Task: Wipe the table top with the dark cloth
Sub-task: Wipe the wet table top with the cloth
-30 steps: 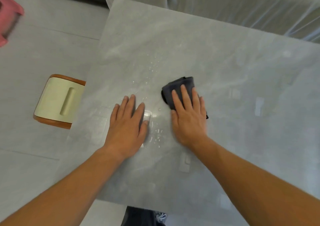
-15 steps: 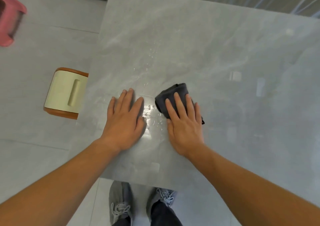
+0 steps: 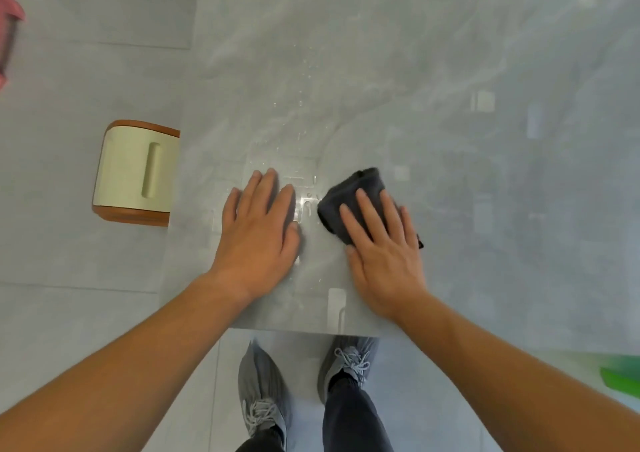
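A: Worktop (image 3: pixel 433 71) first: a big grey slab, and most of it looks dry, though glare makes that hard to judge.
B: So where's the job at?
A: Midway, I'd say. Droplets (image 3: pixel 304 71) trail up the middle, with a wet patch between the hands.
B: And the hands?
A: Right hand (image 3: pixel 384 247) lies flat, fingers spread, pressing the cloth (image 3: pixel 349 195) onto the worktop near the front edge. Left hand (image 3: pixel 259 230) is flat too, grasping nothing, just bracing beside it.
B: What's left?
A: That patch and the droplet trail beyond it.
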Demonstrator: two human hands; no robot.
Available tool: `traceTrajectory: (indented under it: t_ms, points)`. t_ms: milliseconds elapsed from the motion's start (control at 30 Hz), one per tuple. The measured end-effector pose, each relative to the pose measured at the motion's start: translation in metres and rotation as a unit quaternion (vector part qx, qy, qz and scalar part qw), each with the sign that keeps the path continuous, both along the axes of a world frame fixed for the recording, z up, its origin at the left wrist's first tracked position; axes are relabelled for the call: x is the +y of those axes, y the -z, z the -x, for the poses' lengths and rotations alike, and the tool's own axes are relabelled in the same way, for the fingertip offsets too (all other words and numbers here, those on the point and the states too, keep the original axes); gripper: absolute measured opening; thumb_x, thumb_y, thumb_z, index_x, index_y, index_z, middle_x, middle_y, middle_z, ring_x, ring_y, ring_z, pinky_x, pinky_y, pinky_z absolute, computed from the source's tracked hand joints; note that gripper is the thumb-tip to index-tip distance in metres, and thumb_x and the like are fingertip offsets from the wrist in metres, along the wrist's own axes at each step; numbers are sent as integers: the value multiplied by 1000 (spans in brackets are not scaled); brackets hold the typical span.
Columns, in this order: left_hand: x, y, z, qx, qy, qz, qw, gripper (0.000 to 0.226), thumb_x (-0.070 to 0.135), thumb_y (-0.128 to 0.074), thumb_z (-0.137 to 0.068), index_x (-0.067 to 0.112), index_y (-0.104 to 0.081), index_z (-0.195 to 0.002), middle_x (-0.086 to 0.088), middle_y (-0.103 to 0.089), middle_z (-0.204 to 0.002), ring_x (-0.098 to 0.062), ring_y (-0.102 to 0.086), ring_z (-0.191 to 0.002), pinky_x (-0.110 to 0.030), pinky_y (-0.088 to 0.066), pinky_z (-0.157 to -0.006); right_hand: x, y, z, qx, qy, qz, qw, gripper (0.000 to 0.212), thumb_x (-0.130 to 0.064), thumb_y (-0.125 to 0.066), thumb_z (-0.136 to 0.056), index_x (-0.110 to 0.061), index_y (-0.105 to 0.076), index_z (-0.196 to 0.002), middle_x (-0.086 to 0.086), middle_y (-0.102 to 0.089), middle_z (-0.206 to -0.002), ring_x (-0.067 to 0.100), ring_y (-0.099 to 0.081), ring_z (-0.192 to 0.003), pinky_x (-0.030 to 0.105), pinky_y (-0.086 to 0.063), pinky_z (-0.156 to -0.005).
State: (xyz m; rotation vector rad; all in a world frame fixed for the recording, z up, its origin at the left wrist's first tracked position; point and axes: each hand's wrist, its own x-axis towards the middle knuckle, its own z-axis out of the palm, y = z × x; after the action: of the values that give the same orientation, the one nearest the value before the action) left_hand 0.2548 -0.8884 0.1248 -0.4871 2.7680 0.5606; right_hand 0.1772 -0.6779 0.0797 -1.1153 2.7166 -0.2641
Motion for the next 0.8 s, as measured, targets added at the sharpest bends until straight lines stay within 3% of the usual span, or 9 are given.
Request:
traceTrajectory:
  t_ms: [133,200,267,333,467,633,700,800]
  points:
    - [13,-1,-25,-19,22,7,1000,63,45,-17,-97,22,-21,-155,-9,-1,-167,-22,10,-153,-45,5,-123,22,-6,0,-11,-94,-10,995,56,-39,-40,-101,-29,-32,-156,1,-24,-166,33,-15,-154,57,-17,-122]
    - [15,2,-35,-28,30,17,999,63,45,-18,-97,22,-20,-156,-9,1,-167,-23,11,-153,-45,6,-123,16,-7,24,-16,-28,-11,999,57,-40,-38,-99,-29,-33,-155,1,-24,-166,33,-17,-153,55,-14,-123]
    - [16,6,-42,-24,26,21,999,62,45,-20,-98,22,-20,-156,-10,1,-167,-24,11,-153,-45,7,-122,0,-6,42,-36,103,-5,994,58,-40,-31,-101,-31,-23,-158,0,-13,-168,31,-6,-155,51,-4,-124]
    - [18,7,-49,-19,26,17,999,62,44,-21,-99,21,-21,-156,-11,0,-167,-24,10,-153,-45,7,-123,-16,-4,31,-40,164,-1,986,58,-39,-30,-103,-31,-17,-159,0,-7,-169,31,1,-155,50,1,-125]
    - [23,7,-61,-15,30,14,999,60,44,-23,-100,20,-23,-155,-11,-1,-167,-24,9,-153,-47,5,-123,4,-2,-46,-5,-2,15,1000,57,-36,-40,-101,-28,-30,-157,2,-19,-167,34,-7,-155,58,-11,-122]
    - [24,11,-79,-39,29,20,999,64,56,-9,-102,24,-14,-157,-6,8,-167,-19,19,-151,-45,9,-122,50,-2,-63,-15,-117,-11,993,55,-42,-32,-104,-32,-24,-158,-2,-15,-168,30,-7,-155,58,-15,-122]
    - [22,12,-84,-38,32,18,999,66,58,-6,-101,25,-13,-158,-5,10,-167,-18,21,-151,-45,9,-122,47,-6,-46,-18,-43,-4,999,56,-40,-38,-102,-31,-31,-156,-1,-21,-167,30,-12,-155,58,-16,-121]
    - [18,14,-90,-31,24,18,999,67,60,-5,-100,26,-11,-158,-5,10,-167,-18,20,-151,-43,9,-122,31,-8,-41,-45,155,19,987,57,-38,-37,-100,-29,-30,-156,0,-18,-167,31,-7,-155,54,-7,-124]
